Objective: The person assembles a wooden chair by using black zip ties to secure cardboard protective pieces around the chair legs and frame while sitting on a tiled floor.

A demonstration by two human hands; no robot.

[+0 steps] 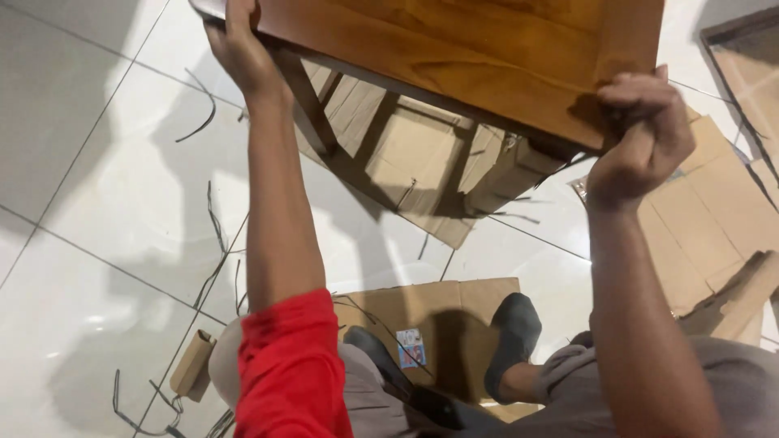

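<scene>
- Wooden panel is held up above flattened cardboard on the tiled floor.
- Left hand wraps closed over its left edge.
- Right hand is clenched tight on its right corner.

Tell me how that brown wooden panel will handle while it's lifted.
The brown wooden panel is probably stiff: its edge looks straight between both grips. Likely heavy, since the left hand and right hand share it. Its glossy face may slip.
</scene>
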